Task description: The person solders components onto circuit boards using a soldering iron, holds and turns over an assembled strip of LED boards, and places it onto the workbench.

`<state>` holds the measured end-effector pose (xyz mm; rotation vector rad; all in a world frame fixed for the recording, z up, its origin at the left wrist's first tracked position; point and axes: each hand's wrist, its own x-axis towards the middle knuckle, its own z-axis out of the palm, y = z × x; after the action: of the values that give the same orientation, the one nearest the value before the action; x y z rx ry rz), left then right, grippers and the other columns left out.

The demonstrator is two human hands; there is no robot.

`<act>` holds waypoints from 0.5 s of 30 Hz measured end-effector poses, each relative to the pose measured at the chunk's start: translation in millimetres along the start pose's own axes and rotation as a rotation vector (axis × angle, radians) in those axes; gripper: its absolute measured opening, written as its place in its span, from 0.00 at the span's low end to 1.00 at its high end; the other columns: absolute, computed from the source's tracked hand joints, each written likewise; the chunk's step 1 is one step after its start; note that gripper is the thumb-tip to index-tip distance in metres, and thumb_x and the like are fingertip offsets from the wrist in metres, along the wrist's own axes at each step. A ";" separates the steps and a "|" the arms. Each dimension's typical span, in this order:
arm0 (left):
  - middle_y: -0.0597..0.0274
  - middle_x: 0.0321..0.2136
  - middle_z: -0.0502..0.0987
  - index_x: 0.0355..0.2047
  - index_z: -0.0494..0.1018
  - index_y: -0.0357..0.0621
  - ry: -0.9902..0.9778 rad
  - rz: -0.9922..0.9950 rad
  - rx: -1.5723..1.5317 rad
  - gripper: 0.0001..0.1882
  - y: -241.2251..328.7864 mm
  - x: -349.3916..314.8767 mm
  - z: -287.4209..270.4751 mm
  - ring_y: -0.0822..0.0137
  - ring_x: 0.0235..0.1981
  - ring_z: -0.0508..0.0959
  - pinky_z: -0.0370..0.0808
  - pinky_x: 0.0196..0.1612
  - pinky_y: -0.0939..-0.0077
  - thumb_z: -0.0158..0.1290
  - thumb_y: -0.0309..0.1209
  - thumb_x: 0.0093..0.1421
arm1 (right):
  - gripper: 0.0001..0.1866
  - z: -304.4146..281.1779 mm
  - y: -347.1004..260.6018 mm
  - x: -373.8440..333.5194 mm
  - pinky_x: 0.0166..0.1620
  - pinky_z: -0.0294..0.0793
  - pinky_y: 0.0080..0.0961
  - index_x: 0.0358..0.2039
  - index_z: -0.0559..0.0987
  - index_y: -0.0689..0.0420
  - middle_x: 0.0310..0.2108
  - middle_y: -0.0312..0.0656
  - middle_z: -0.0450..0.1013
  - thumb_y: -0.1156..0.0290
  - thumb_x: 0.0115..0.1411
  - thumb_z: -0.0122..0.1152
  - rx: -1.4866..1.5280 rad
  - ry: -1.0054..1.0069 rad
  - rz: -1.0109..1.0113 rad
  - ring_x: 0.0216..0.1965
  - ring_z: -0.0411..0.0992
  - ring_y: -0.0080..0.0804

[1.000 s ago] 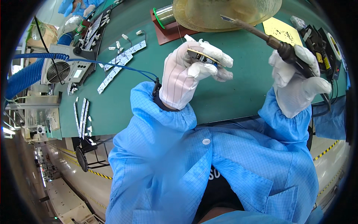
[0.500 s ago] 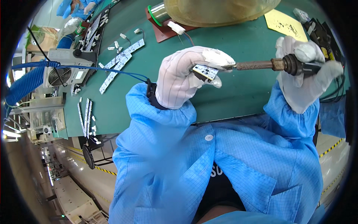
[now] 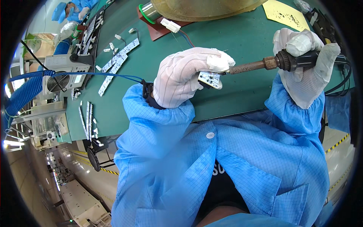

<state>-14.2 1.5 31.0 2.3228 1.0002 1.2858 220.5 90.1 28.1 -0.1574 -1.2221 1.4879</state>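
White capital letters, partly covered by the flap of the blue smock (image 3: 247, 170), stand on the black shirt (image 3: 219, 191). The pale panel (image 3: 78, 79) on the beige unit (image 3: 77, 67) and the dark marks on the small white circuit board (image 3: 210, 79) are too small to read. Yellow-and-black warning stripes (image 3: 337, 144) mark the floor on both sides of the person.

The green bench (image 3: 242, 95) bears white circuit strips (image 3: 119, 60); a yellow sheet (image 3: 284, 14); a red-brown stand (image 3: 158, 31).
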 end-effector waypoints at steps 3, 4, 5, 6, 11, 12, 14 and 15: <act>0.59 0.34 0.78 0.35 0.74 0.45 -0.001 -0.009 -0.011 0.12 0.6 -1.5 -0.3 0.58 0.38 0.78 0.75 0.39 0.71 0.54 0.26 0.47 | 0.37 4.6 -0.4 0.0 0.23 0.62 0.12 0.24 0.76 0.63 0.05 0.28 0.54 0.37 0.58 0.37 -0.056 0.007 -0.006 0.06 0.48 0.15; 0.59 0.34 0.78 0.35 0.74 0.45 0.009 -0.012 -0.023 0.12 -0.2 -1.9 0.1 0.58 0.37 0.78 0.75 0.39 0.71 0.54 0.26 0.47 | 0.37 5.3 -1.1 -1.9 0.23 0.62 0.12 0.24 0.76 0.63 0.05 0.28 0.54 0.37 0.58 0.37 -0.057 0.006 -0.005 0.06 0.48 0.15; 0.59 0.34 0.78 0.35 0.74 0.45 0.010 -0.012 -0.023 0.12 -0.6 -2.0 0.3 0.58 0.37 0.78 0.75 0.39 0.71 0.54 0.26 0.47 | 0.37 6.0 -1.9 -5.1 0.23 0.63 0.12 0.23 0.76 0.63 0.05 0.28 0.54 0.36 0.58 0.37 -0.099 0.122 0.010 0.06 0.49 0.15; 0.59 0.35 0.78 0.35 0.74 0.45 0.013 -0.007 -0.013 0.12 -1.1 -2.1 0.4 0.58 0.37 0.78 0.75 0.39 0.71 0.54 0.26 0.47 | 0.38 5.8 -1.8 -7.0 0.22 0.64 0.12 0.23 0.76 0.63 0.05 0.28 0.55 0.36 0.58 0.37 -0.141 0.238 0.025 0.06 0.50 0.15; 0.58 0.35 0.78 0.36 0.74 0.45 0.002 0.007 0.006 0.13 -1.6 -0.8 -1.3 0.59 0.37 0.78 0.75 0.39 0.71 0.54 0.26 0.47 | 0.38 6.8 1.3 -7.4 0.19 0.63 0.13 0.22 0.76 0.62 0.05 0.29 0.56 0.35 0.58 0.36 -0.222 0.161 -0.006 0.07 0.53 0.16; 0.58 0.35 0.78 0.36 0.73 0.45 -0.004 0.010 0.005 0.13 -2.5 -1.0 -1.6 0.59 0.37 0.78 0.75 0.38 0.71 0.54 0.26 0.47 | 0.39 11.3 2.2 -7.7 0.18 0.62 0.13 0.22 0.76 0.61 0.06 0.29 0.57 0.35 0.57 0.36 -0.302 0.257 -0.036 0.07 0.53 0.16; 0.58 0.35 0.78 0.36 0.73 0.45 -0.008 0.015 0.003 0.13 -2.3 -1.3 -2.0 0.59 0.37 0.78 0.75 0.38 0.71 0.54 0.26 0.47 | 0.39 6.8 -0.3 -8.0 0.18 0.62 0.13 0.22 0.77 0.61 0.06 0.29 0.56 0.34 0.57 0.36 -0.349 0.193 -0.029 0.07 0.53 0.16; 0.58 0.35 0.78 0.36 0.73 0.45 -0.009 0.007 0.010 0.12 -1.4 -1.7 -1.8 0.58 0.37 0.78 0.75 0.38 0.71 0.54 0.27 0.48 | 0.39 5.3 -1.1 -7.9 0.18 0.61 0.12 0.22 0.77 0.61 0.06 0.29 0.56 0.34 0.57 0.36 -0.395 0.130 -0.021 0.08 0.52 0.16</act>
<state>-16.8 1.2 30.2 2.3393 0.9990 1.2748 220.3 80.6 27.3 -0.4962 -1.3940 1.1848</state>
